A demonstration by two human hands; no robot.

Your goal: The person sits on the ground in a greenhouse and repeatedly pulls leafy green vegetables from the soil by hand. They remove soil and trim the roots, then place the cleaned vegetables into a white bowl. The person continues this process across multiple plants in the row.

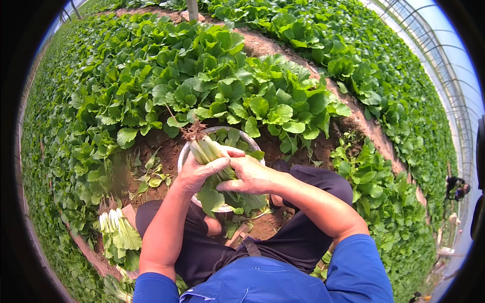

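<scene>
A bunch of leafy greens (205, 150) with pale stems is held over a round basin (249, 139), its brown roots (194, 130) pointing up and away from me. My left hand (200, 170) grips the stems just below the roots, the thumb lying across them. My right hand (248, 175) is closed around the leafy part, its fingers close to my left thumb. The leaves hang down over the basin, where more loose green leaves lie. A bundle of pulled greens with white stems (112, 221) rests on the ground at my left.
Dense rows of growing greens (212, 68) stand in front and on both sides. A bare soil path (352, 110) runs along the right. Loose leaves (153, 178) lie on the soil left of the basin. Another person (456, 188) is far off at the right, near the greenhouse frame.
</scene>
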